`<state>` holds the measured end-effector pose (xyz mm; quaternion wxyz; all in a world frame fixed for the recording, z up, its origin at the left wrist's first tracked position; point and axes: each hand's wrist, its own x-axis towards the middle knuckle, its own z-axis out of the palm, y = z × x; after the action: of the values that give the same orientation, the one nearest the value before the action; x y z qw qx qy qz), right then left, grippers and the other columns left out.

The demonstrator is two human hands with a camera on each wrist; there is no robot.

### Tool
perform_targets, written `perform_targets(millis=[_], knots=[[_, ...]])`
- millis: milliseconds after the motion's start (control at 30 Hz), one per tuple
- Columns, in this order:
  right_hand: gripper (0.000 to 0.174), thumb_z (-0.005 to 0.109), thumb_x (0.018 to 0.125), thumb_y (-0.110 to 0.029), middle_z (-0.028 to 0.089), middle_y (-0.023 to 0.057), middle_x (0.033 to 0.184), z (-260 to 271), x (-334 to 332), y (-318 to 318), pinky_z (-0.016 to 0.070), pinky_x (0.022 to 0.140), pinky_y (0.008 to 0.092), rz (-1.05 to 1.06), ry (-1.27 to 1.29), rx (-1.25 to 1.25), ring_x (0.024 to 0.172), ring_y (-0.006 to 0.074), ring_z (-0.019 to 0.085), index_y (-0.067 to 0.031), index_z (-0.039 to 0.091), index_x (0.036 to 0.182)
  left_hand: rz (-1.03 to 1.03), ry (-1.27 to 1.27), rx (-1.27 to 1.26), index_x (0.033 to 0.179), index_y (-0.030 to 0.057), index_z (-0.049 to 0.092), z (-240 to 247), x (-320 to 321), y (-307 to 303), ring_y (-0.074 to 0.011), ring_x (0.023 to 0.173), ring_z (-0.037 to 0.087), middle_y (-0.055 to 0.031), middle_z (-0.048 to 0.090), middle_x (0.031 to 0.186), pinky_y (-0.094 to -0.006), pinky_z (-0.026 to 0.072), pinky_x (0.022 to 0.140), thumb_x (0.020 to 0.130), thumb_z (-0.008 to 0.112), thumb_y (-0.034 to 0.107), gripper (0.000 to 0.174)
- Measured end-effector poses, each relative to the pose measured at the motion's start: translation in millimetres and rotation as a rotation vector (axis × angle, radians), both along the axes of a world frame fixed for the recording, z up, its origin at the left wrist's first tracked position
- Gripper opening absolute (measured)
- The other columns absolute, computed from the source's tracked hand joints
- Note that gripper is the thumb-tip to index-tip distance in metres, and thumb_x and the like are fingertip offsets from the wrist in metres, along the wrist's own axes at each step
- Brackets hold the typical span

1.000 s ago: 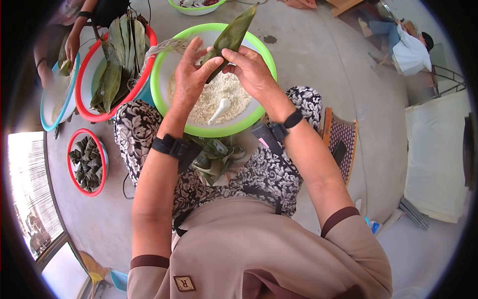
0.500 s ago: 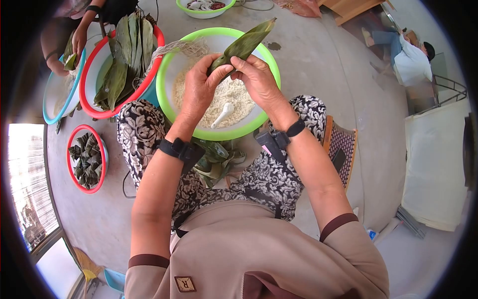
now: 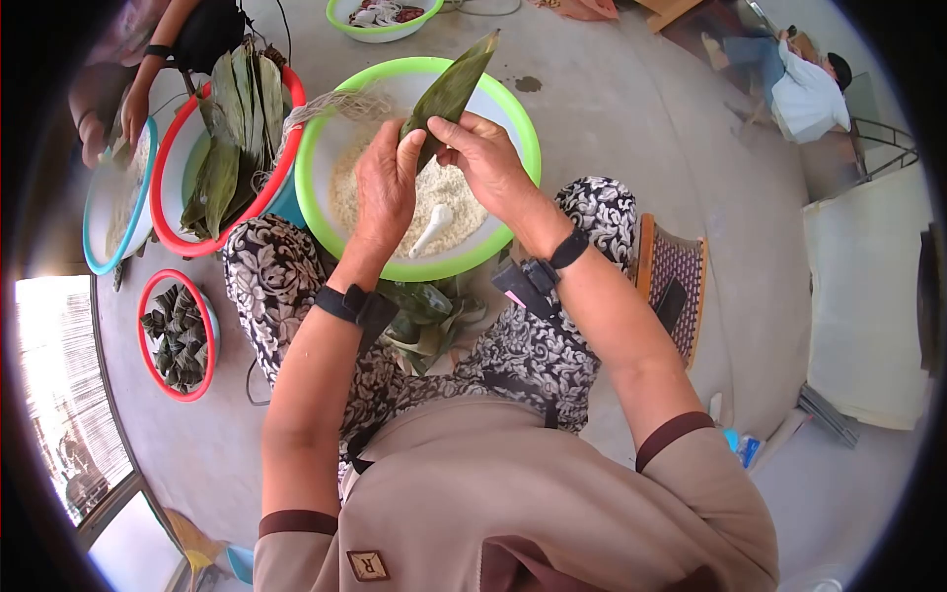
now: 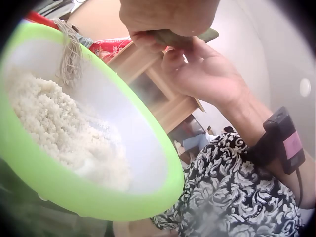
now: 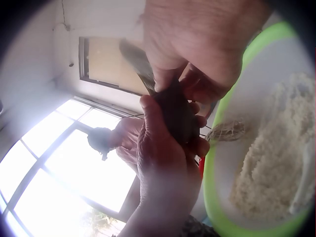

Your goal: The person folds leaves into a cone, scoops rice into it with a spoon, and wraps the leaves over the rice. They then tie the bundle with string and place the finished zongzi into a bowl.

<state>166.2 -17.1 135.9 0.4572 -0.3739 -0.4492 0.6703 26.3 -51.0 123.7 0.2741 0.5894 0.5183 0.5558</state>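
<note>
Both bare forearms rise from the lower middle of the head view and meet at the upper centre. The left grip (image 3: 385, 187) curls its fingers round the lower end of a leaf (image 3: 449, 89). The right grip (image 3: 483, 158), touching it, pinches the same leaf between thumb and fingertips.

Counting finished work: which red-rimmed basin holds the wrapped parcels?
The smaller red-rimmed basin, set apart from the rest; the larger red-rimmed basin holds loose leaves.

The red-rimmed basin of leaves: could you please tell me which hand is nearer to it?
Left. The left hand grips the leaf, toward the basin; the right hand pinches it farther off.
</note>
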Motion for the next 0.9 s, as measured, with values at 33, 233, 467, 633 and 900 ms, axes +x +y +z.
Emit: perform_targets(millis=[33,233,467,633,900], knots=[[0.017,0.065,0.091,-0.023,0.061,-0.0040,0.086,-2,0,1,0.0422,0.069,0.0218,0.004,-0.028,-0.013,0.075,0.0053,0.051,-0.0091,0.068,0.100,-0.003,0.005,-0.002,0.108,0.0018,0.058,-6,-1,2,-0.0273,0.072,0.061,-0.0161,0.061,0.081,-0.0383,0.0477,0.068,0.098,0.053,0.030,0.030],[0.018,0.064,0.091,-0.015,0.061,-0.0004,0.085,5,11,14,0.0476,0.070,0.0237,-0.284,-0.380,0.473,0.072,0.0084,0.056,-0.0042,0.065,0.105,-0.188,-0.528,-0.375,0.105,0.0049,0.059,-18,-5,6,-0.0119,0.066,0.058,-0.0074,0.063,0.079,-0.0256,0.0420,0.049,0.102,0.042,0.042,0.041],[0.034,0.064,0.076,0.000,0.066,0.0018,0.114,6,11,24,0.0469,0.093,0.0399,-0.289,-1.034,1.400,0.115,0.0261,0.056,-0.0131,0.068,0.107,-0.373,-0.752,-0.598,0.104,0.0046,0.057,-16,-16,6,-0.0105,0.068,0.057,-0.0068,0.063,0.084,-0.0218,0.0368,0.047,0.103,0.035,0.044,0.045],[0.029,0.066,0.075,-0.001,0.067,-0.0005,0.111,4,18,30,0.0449,0.096,0.0403,-0.290,-1.117,1.454,0.117,0.0229,0.056,-0.0142,0.070,0.101,-0.432,-0.704,-0.631,0.103,0.0052,0.056,-12,-18,4,-0.0102,0.070,0.055,-0.0057,0.061,0.085,-0.0220,0.0356,0.050,0.103,0.032,0.044,0.045],[0.023,0.068,0.073,-0.002,0.071,0.0013,0.089,-16,18,32,0.0472,0.088,0.0372,-0.324,-0.972,1.303,0.096,0.0221,0.065,-0.0152,0.073,0.091,-0.423,-0.711,-0.568,0.110,0.0034,0.055,-9,-14,3,-0.0105,0.071,0.054,-0.0065,0.061,0.086,-0.0218,0.0359,0.050,0.103,0.033,0.044,0.047]])
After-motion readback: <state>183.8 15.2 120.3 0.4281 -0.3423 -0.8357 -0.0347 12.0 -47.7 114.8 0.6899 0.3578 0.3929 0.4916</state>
